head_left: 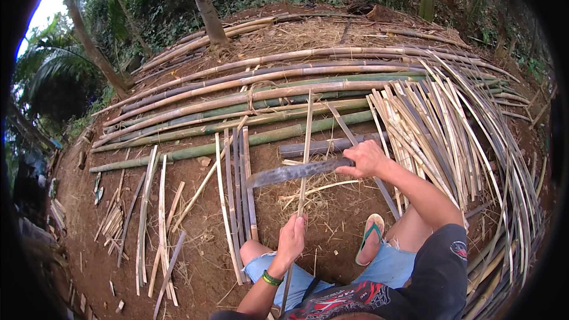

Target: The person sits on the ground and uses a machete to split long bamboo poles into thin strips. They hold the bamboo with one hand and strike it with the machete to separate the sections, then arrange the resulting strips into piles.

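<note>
A long, thin bamboo strip [309, 136] stands up in front of me, and my left hand [291, 237] is closed round its lower part. In my right hand [363, 160] is the handle of a machete [290, 173]. Its broad, dark, worn blade points to the left and lies across the strip, above my left hand. Whether the blade touches the strip, I cannot tell. Beneath the blade, pale shavings [320, 201] litter the brown soil.
Whole bamboo poles [261, 137] lie in rows beyond my hands. A large heap of split strips [435, 142] spreads at the right. More strips [163, 219] lie at the left. Tree trunks [204, 6] rise at the back. My sandalled foot [370, 240] rests on the ground.
</note>
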The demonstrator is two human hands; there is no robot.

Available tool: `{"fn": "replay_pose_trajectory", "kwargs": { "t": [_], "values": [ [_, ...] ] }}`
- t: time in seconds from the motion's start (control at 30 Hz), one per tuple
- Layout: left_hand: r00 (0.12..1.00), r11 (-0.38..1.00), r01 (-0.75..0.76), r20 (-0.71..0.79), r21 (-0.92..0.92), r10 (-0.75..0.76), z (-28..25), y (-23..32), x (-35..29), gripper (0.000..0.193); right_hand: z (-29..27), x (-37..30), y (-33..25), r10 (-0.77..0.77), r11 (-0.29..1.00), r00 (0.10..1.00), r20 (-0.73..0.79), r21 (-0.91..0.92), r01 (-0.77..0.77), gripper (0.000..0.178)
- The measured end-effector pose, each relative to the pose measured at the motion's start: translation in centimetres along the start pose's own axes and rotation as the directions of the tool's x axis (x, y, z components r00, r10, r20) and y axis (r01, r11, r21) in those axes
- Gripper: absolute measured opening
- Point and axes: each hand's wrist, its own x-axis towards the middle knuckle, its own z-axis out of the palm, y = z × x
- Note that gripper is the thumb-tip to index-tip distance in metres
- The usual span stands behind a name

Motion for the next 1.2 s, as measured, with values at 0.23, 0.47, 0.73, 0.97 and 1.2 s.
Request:
{"fn": "replay_pose_trajectory", "kwargs": {
  "t": [0.23,0.47,0.73,0.97,1.2],
  "values": [
    [0.944,0.907,0.254,0.288,-0.336,-0.157,-2.5,-2.4,-2.3,0.038,-1.8,0.4,10.4,0.714,0.699,0.664,-0.223,0.162,-0.697,0.07],
    [0.926,0.768,0.355,0.315,-0.533,-0.209,-3.0,-0.3,0.3,0.041,-0.1,0.2,-2.4,0.321,0.924,0.946,-0.041,0.234,-0.303,0.057],
    [0.981,0.929,0.194,0.074,-0.316,-0.18,-1.4,2.4,0.9,0.031,2.6,0.1,-6.9,-0.009,0.972,1.0,-0.016,0.236,0.013,0.06],
    [0.995,0.983,0.065,-0.07,-0.173,-0.078,-2.0,1.9,-0.9,0.029,-0.5,3.3,2.8,0.141,0.989,0.987,-0.084,0.055,-0.136,0.062],
    [0.995,0.957,0.098,0.049,-0.271,-0.088,-2.0,-0.1,-3.5,0.035,-4.7,3.0,9.0,0.619,0.772,0.699,-0.358,0.112,-0.626,0.067]
  ]
}}
